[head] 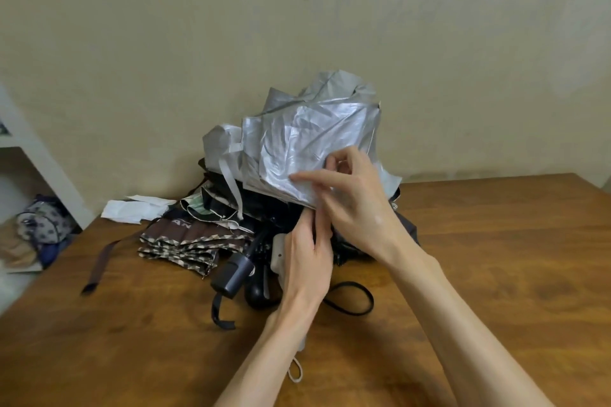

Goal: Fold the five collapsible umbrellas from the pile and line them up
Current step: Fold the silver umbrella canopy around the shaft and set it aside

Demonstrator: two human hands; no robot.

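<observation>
The silver umbrella [307, 139] tops the pile [198, 241] on the surface [496, 258], its long axis rising away from the person. The left hand [305, 261] grips its pale handle end (nearer), and the right hand [357, 198] pinches the canopy edge just above with its fingers [307, 178].

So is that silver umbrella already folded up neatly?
No, the silver umbrella has its canopy loose and crumpled above the pile, with the right hand pinching its fabric.

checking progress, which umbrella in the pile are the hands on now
The silver umbrella, topmost: the right hand pinches its canopy and the left hand grips its pale handle. The brown umbrella and black ones aren't held.
</observation>
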